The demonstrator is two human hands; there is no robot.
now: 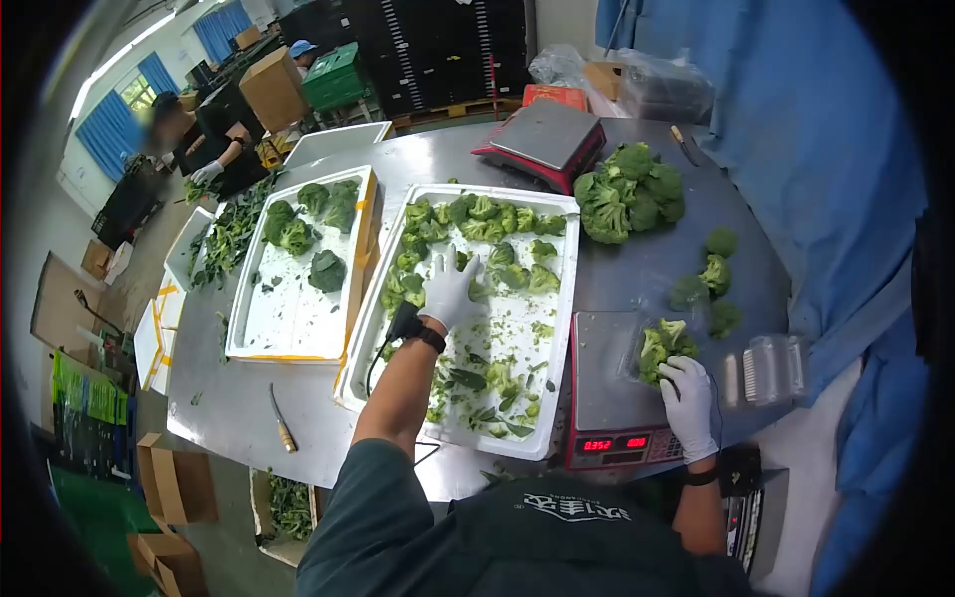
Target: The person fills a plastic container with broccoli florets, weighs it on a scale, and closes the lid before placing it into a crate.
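My left hand [450,289], in a white glove, is over the white foam tray [348,390] with its fingers spread. Cut broccoli florets [484,231] line the tray's far end and sides, and crumbs and leaves litter its near part. On the red digital scale [609,380] rests a clear plastic container [629,356] with broccoli florets [662,343] in it. My gloved right hand [686,403] has its bent fingers at the container's near right edge, gripping it beside the florets. The scale's red digits are lit.
Stacked clear containers [774,368] stand right of the scale. Whole broccoli heads [629,194] are piled beyond it, near a second scale [545,134]. Another foam tray [288,333] and a knife [283,420] lie left. A co-worker [214,149] handles greens at the far left.
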